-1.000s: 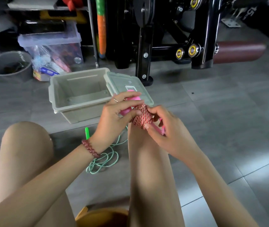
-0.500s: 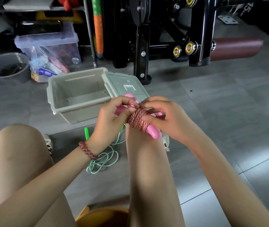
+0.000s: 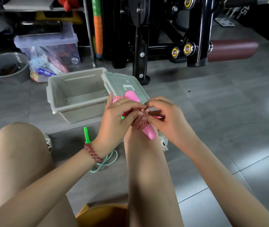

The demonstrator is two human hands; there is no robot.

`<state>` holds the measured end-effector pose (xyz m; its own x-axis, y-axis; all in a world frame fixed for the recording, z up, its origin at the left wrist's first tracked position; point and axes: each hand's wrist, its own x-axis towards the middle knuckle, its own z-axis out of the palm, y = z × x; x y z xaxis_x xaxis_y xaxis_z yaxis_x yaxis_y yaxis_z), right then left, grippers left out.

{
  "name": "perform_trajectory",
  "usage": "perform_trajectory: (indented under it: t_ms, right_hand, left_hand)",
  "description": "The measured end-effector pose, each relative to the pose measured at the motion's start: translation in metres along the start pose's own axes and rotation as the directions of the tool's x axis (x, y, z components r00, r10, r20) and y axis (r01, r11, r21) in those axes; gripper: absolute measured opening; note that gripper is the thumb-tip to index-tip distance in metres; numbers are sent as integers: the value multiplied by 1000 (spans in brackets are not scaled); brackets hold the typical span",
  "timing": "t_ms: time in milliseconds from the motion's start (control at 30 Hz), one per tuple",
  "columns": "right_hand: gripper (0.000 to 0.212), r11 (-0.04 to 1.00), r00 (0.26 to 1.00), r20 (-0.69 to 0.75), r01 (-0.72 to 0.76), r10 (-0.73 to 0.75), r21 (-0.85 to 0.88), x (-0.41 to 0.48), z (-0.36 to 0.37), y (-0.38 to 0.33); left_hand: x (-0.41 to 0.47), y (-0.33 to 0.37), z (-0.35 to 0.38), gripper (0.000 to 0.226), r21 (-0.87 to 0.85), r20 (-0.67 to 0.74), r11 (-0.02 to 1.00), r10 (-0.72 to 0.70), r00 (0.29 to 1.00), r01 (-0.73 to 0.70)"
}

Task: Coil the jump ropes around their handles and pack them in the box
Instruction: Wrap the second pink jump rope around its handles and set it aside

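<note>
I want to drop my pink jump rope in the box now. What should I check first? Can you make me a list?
1. Rope wound round the pink handles: ok, the red-and-white coil sits snug in the middle.
2. Bundle held firmly: ok, the left hand and right hand both pinch it.
3. Rope end tucked in: cannot tell, the hands hide it.
4. Box open: ok, its lid is off, beside it.
5. Green jump rope coiled too: not ok, it lies loose on the floor.
</note>
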<state>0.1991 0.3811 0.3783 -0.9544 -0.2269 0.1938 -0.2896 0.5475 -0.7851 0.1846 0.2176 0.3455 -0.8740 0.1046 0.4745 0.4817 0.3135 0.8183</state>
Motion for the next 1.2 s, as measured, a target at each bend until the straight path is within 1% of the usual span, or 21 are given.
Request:
perform_trajectory:
  t_ms: [67,133,233,300,333,467,600,667,767,867,967,1033,1100,1133,1200]
  right_hand:
    - [15,999,999,-37,18,-19,-28,-3,5,3]
    - [13,997,998,-49,24,-28,-80,-3,5,4]
    - [12,999,1000,-2,-10,10,-47,2,0,2]
    - [14,1000,999,47,-21,22,-21,5,-2,-3]
    - [15,999,997,70,-20,23,-36,6,-3,-6]
    - [12,983,979,201,-4,41,-181,14,-15,-15]
    - [9,895,933,357,123,42,-428,23,-32,-24]
    - [10,878,912,407,145,60,-456,28,-36,-23]
    - [11,903,879,468,128,88,-411,32,-40,-17]
    - [13,896,857,505,139,105,-421,33,-42,-13]
    - [13,882,865,495,169,81,-440,33,-41,-13]
    - [13,894,907,418,148,48,-423,30,-42,-7]
    - [23,900,939,343,186,-43,-395,24,-41,3]
    - [26,901,940,328,221,-95,-372,19,-40,8]
    - [22,909,943,301,243,-139,-340,10,-35,14]
  left_hand:
    - [-2,4,4,29,-56,-31,995,-86,996,84]
    - [-1,4,3,27,-123,-30,982,-149,988,144]
    - [-2,2,0,22,-170,-24,965,-207,978,200]
    - [-1,0,-4,24,-238,-15,944,-240,971,230]
    - [0,0,-6,24,-267,-1,932,-253,968,243]
    - [6,5,-9,23,-296,71,919,-249,966,259]
    - [11,15,1,23,-335,98,902,-254,962,272]
    - [16,17,5,24,-332,106,900,-261,960,281]
    - [17,14,5,24,-300,103,914,-255,961,274]
    - [13,15,3,25,-259,143,934,-216,966,248]
    - [9,17,2,27,-236,144,947,-189,971,219]
    - [8,13,-1,27,-221,128,955,-174,976,199]
    - [6,9,-3,26,-203,119,959,-175,977,196]
    - [4,7,-3,25,-199,113,961,-175,978,194]
    - [3,8,-1,21,-203,84,961,-175,981,189]
